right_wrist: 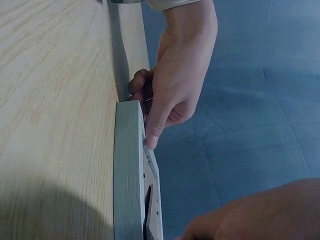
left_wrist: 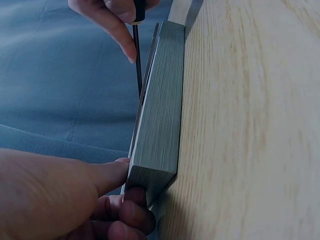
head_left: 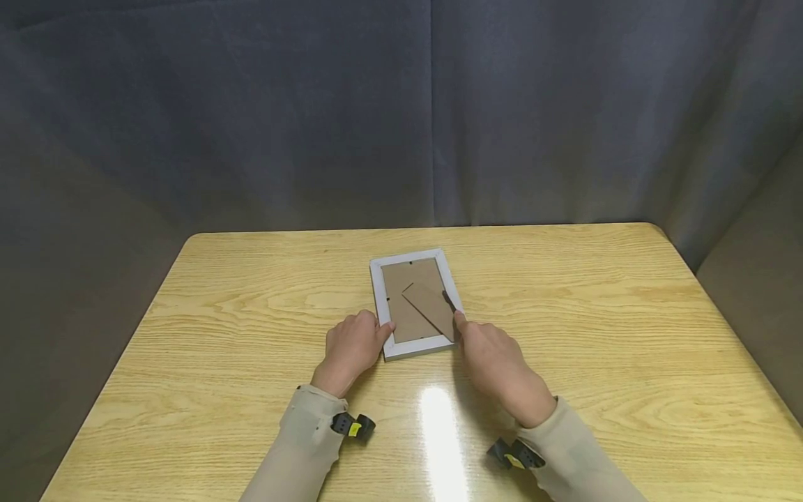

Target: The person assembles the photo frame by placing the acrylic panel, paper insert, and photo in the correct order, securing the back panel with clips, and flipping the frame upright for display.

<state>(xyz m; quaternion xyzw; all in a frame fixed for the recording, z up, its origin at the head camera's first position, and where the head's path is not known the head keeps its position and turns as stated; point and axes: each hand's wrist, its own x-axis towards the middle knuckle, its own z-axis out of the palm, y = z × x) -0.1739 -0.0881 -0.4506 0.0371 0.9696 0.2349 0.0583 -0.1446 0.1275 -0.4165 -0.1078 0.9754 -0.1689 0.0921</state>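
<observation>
A picture frame [head_left: 418,346] with a pale border lies back side up on the table, its brown backing board [head_left: 408,324] showing. A flat stand flap [head_left: 433,303] slants across the board. My left hand [head_left: 353,348] grips the frame's near left corner, thumb on top of the border and fingers curled against the side. At the near right side, my right hand [head_left: 498,362] holds a screwdriver [left_wrist: 138,55] by its black handle. The thin dark shaft points along the back of the frame; its tip is hidden behind the frame in the left wrist view.
The wood-grain table [head_left: 251,293] stretches out on both sides of the frame. Dark grey curtains [head_left: 314,125] hang behind it and at the sides. Each wrist carries a small black camera on a strap, and a light reflection shines on the near tabletop.
</observation>
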